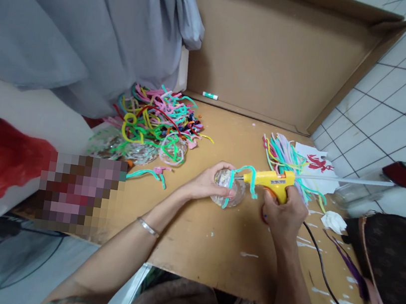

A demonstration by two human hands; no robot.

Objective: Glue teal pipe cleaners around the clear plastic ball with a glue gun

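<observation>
My left hand is closed around a clear, round plastic piece that looks like a bottle bottom, held over the table. A turquoise pipe cleaner lies against it, one end curling free to the right. In my right hand is a yellow hot glue gun, gripped by its handle, with a long translucent glue stick sticking out of the back. The gun's nozzle points left and meets or nearly meets the plastic piece by the pipe cleaner; actual contact I cannot tell.
A heap of colourful pipe cleaners and clear plastic pieces lies at left. Another pipe-cleaner bundle, a crumpled tissue and a brown bag are at right. The gun's black cord crosses the table. Cardboard stands behind.
</observation>
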